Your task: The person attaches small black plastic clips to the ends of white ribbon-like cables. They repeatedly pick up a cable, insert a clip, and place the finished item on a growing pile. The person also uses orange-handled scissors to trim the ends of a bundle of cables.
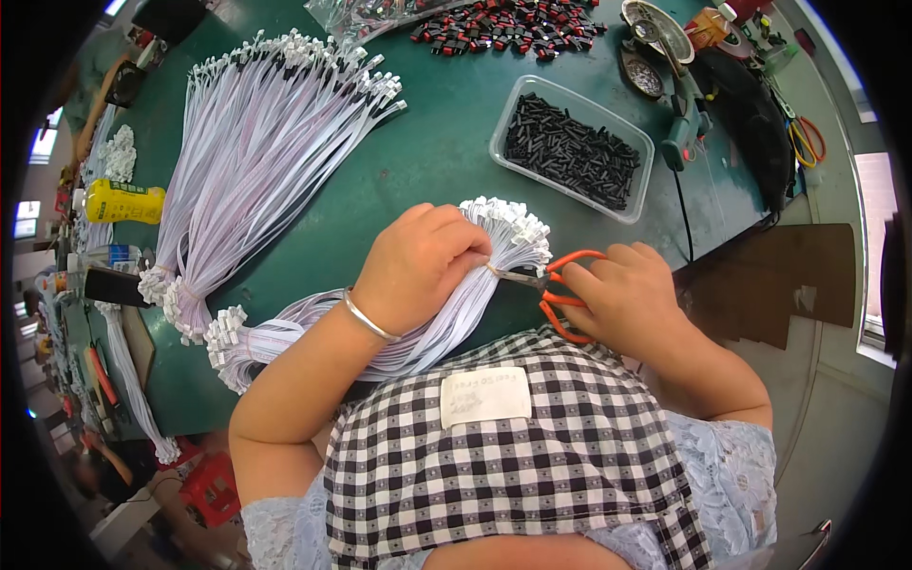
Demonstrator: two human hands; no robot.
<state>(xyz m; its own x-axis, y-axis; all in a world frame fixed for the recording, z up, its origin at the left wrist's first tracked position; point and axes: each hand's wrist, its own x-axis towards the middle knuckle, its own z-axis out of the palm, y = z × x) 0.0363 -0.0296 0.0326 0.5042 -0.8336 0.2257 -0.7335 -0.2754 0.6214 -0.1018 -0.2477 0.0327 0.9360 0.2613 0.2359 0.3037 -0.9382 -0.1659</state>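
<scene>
Head view: left hand (423, 271) pinches the wire bundle (446, 328) near its far connectors (508, 223); right hand (622, 294) holds orange-handled scissors (543, 282), tips best angled to avoid nicking the bundle.

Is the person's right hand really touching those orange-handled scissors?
Touching. The head view shows the right hand closed around the scissors, with parts of the orange handles hidden beneath it.
</scene>
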